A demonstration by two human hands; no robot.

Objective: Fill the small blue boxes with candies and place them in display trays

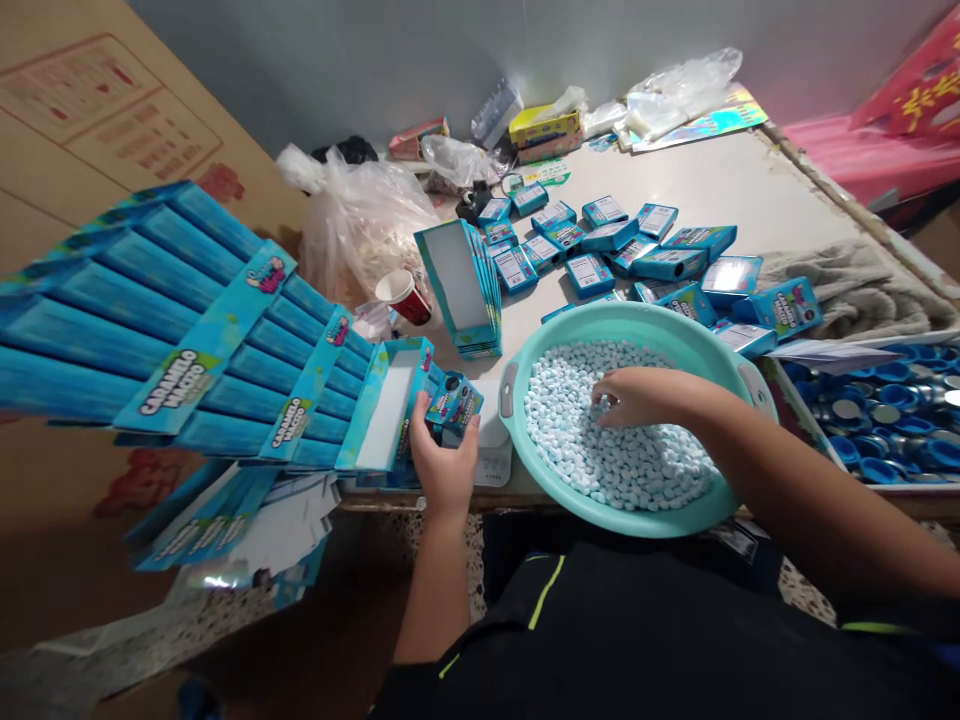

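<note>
In my left hand (444,455) is a small blue printed candy box (454,403), held between thumb and fingers above the table's front edge. My right hand (626,397) reaches into a turquoise basin (637,525), fingers curled in among small pale-blue and white candies (574,440). Its fingertips are partly hidden by the hand and the candies. Just left of the held box lies an open blue display tray (386,405) with a white inside. A white scale (491,465) is partly covered beside the basin.
Blue display cartons (202,350) are stacked at left against a large cardboard box (135,120). Behind the basin lie several filled-looking blue boxes (589,275). More nested trays (461,285), a paper cup (405,297) and a plastic bag (367,220) stand nearby. Blue-capped containers (885,410) fill a crate at right.
</note>
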